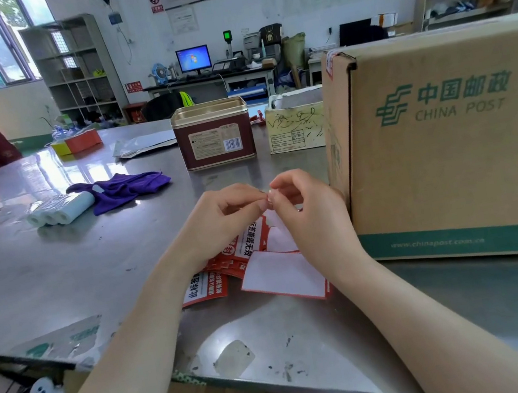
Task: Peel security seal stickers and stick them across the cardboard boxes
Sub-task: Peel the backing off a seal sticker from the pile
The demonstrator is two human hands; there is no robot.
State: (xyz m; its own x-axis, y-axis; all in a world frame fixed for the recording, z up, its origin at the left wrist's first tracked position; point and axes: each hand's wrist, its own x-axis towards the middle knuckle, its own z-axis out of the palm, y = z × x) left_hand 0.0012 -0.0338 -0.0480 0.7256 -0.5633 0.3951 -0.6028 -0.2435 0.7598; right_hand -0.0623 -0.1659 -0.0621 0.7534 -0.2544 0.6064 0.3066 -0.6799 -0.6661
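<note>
- The left hand (pixel 223 217) and right hand (pixel 304 209) met fingertip to fingertip, pinching one red-and-white seal sticker (pixel 254 236) (top corner) above the sticker pile (pixel 280 273).
- The cardboard box (pixel 454 143) stood just right of them on the metal table (pixel 41 274).

The China Post cardboard box (pixel 454 143) walls off the whole right side of the steel table (pixel 41 274), leaving no passage there. On the far side a red tin (pixel 213 133) and a scribbled small carton (pixel 296 123) stand side by side with a narrow gap between them. Far left lie a purple cloth (pixel 126 188) and white paper rolls (pixel 61 209). Loose red seal stickers (pixel 255 265) litter the centre. Open table surface lies at near left and along the near edge.
</note>
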